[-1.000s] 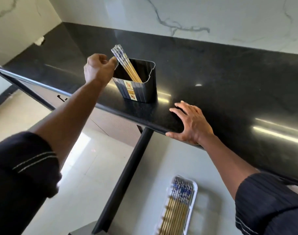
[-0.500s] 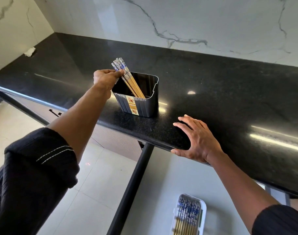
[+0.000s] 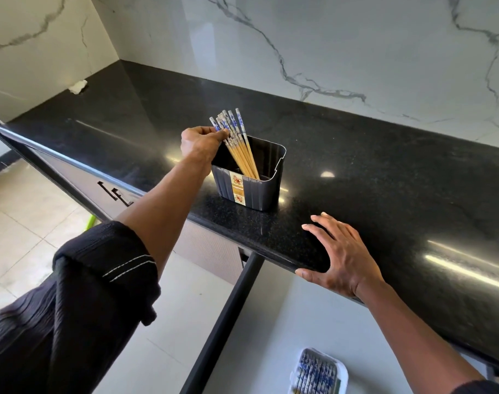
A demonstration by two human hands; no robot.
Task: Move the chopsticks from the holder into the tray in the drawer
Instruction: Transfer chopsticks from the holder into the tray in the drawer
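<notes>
Fingertips point(image 3: 224, 134) of left hand point(image 3: 198, 143) pinched on patterned tops of chopsticks point(image 3: 236, 143); bundle leans left, lower ends inside holder point(image 3: 249, 183). Holder: dark, ribbed, label on near face; stands on black countertop point(image 3: 384, 180) near front edge. Right hand point(image 3: 339, 258): fingers spread wide, flat on countertop edge, gripping nothing, right of holder, apart from it. Below, near: open drawer point(image 3: 271, 336); white tray point(image 3: 343, 368) inside with more chopsticks, partly cut by frame edge.
</notes>
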